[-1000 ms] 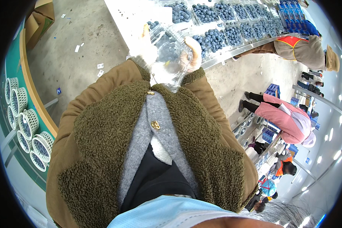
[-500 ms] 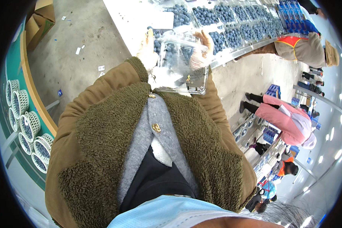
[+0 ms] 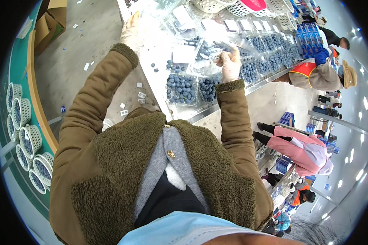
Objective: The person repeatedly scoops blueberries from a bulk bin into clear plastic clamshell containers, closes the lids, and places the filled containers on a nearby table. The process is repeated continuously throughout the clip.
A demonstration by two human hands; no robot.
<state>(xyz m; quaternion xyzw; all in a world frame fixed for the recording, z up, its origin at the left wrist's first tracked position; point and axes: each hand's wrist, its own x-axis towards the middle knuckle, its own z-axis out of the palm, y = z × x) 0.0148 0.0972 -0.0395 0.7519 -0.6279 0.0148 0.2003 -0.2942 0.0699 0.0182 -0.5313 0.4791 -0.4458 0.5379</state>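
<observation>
left hand [image 3: 131, 29]: arm stretched far forward, gloved palm laid on the white worktop [image 3: 159, 77] edge; whether fingers are curled cannot be told.
right hand [image 3: 230, 64]: raised over the worktop, gloved fingers clenched on a clear clamshell box [image 3: 212, 52].
clear clamshell box: held above the filled punnets, long axis running roughly left-right, tilted; few berries seen inside.
filled punnets [image 3: 181, 88]: square, clear, dark blue berries, just below the right hand.
white labels [image 3: 183, 54]: rectangular, lying flat on closed boxes further back.
</observation>
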